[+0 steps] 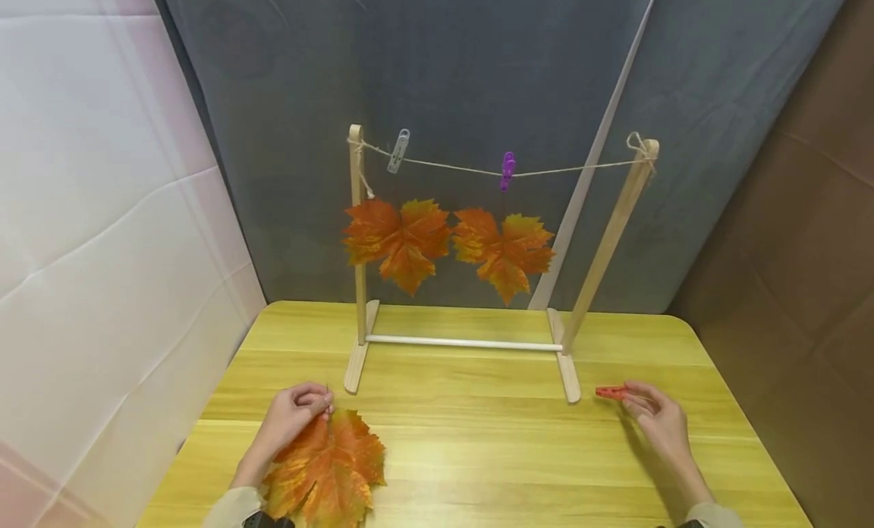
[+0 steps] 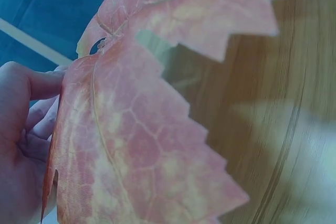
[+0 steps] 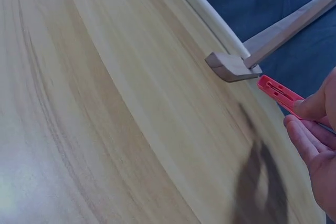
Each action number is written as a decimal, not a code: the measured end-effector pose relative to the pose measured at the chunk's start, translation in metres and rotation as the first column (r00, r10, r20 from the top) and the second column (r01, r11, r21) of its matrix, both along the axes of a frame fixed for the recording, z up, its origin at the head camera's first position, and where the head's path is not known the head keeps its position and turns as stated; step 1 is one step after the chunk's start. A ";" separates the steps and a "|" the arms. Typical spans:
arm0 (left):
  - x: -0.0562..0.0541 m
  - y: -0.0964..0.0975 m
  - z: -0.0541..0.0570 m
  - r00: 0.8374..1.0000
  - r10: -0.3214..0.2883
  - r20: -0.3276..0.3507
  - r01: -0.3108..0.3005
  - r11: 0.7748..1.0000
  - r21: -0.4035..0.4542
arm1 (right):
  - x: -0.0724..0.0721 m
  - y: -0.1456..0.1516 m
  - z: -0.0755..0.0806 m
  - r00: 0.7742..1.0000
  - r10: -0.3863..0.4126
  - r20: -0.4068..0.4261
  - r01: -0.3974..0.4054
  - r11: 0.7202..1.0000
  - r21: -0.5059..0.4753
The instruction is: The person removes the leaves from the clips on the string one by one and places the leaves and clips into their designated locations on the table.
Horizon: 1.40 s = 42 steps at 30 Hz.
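Observation:
At the left of the table my left hand [image 1: 295, 419] pinches the stem of an orange-red artificial maple leaf [image 1: 334, 467], whose blade hangs below the fingers. In the left wrist view the leaf [image 2: 131, 119] covers much of the hand. On the right, my right hand [image 1: 657, 418] holds a red clothespin [image 1: 611, 392] between thumb and fingers, above the table. The right wrist view shows the clothespin [image 3: 278, 94] pointing away from the fingertips. Two similar leaves hang from a string [image 1: 451, 167], one under a clear clothespin [image 1: 399, 151], the other under a purple clothespin [image 1: 507, 171].
A wooden stand stands at the back of the table [image 1: 464, 444], with a left post [image 1: 358, 300], a right post [image 1: 608, 247] and a white crossbar [image 1: 464, 343] low between its feet. A dark grey curtain [image 1: 478, 73] is behind it; cloth walls flank both sides.

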State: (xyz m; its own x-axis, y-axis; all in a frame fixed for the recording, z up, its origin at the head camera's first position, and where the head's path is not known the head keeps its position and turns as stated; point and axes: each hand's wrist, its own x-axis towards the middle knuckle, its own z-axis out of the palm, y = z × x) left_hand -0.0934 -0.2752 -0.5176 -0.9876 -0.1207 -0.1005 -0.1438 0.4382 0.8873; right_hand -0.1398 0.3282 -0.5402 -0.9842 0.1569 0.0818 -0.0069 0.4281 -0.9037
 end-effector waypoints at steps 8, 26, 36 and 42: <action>-0.004 -0.005 -0.003 1.000 0.025 0.008 -0.023 0.985 -0.170 | -0.006 0.001 -0.006 1.000 0.004 0.008 -0.005 1.000 0.021; -0.007 -0.022 -0.015 0.999 0.031 0.010 -0.025 0.915 -0.402 | -0.009 0.009 -0.012 0.994 0.057 0.093 -0.067 0.992 0.108; -0.011 -0.013 -0.015 0.994 0.103 -0.045 -0.112 0.895 -0.432 | -0.012 0.010 -0.016 0.995 0.082 0.065 -0.097 0.953 0.287; -0.013 -0.010 -0.016 0.991 0.116 -0.065 -0.133 0.888 -0.441 | -0.012 0.009 -0.017 0.996 0.075 0.055 -0.088 0.943 0.319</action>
